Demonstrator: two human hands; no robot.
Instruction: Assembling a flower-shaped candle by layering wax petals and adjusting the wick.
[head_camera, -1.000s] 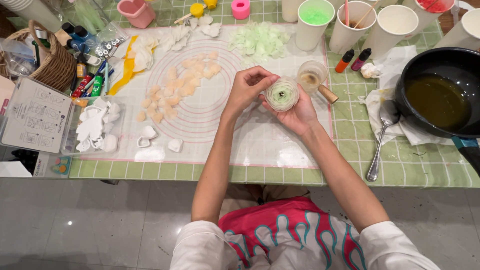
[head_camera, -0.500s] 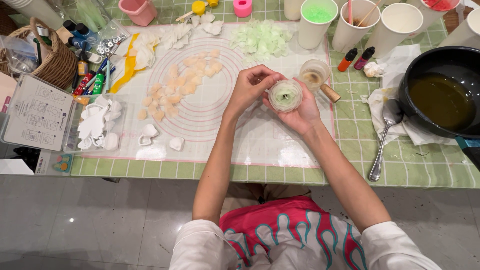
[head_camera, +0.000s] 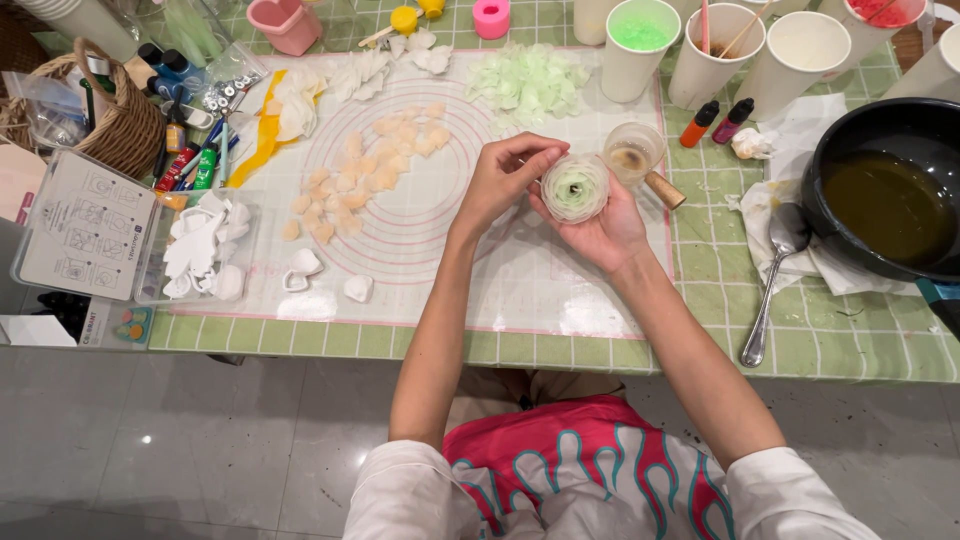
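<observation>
My right hand (head_camera: 603, 228) cups a round, pale green flower-shaped candle (head_camera: 575, 188) from below, above the white silicone mat (head_camera: 430, 250). My left hand (head_camera: 510, 178) pinches the candle's left rim with fingertips. Pale green wax petals (head_camera: 525, 82) lie in a heap at the mat's far edge, peach petals (head_camera: 365, 175) left of centre, white petals (head_camera: 345, 78) at the far left. A small clear cup (head_camera: 633, 152) with a wooden handle stands just right of the candle.
A black pan of dark liquid (head_camera: 885, 195) sits at right on white cloth, with a spoon (head_camera: 775, 275) beside it. Several paper cups (head_camera: 640, 45) line the far edge. A wicker basket (head_camera: 110, 115), a clear box (head_camera: 85, 225) and dye bottles (head_camera: 715, 122) crowd the green-checked table.
Both hands stay at the candle; my left fingers have shifted slightly along its rim. The view has drifted a little.
</observation>
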